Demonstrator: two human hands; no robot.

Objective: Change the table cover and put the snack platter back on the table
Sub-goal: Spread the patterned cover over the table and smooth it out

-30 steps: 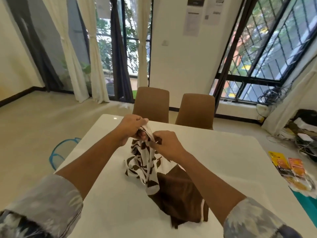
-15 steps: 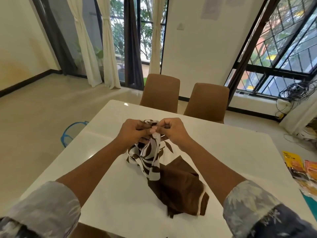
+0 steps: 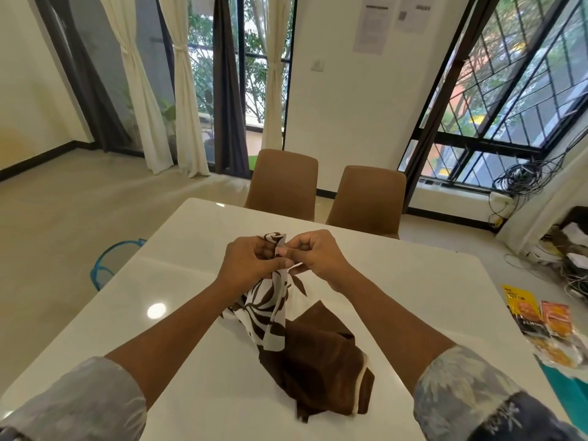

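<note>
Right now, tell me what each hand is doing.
Left hand: closed, gripping the patterned cloth.
Right hand: closed, pinching the edge of the same cloth.

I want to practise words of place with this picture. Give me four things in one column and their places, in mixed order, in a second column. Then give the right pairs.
Things:
1. table cover
2. brown chairs
3. snack packets
4. blue wire frame

Places:
A. beyond the left edge of the table
B. at the table's far side
C. pinched by the left hand and right hand, hanging down onto the table
D. right of the table

Pairs: 1-C, 2-B, 3-D, 4-A
</note>
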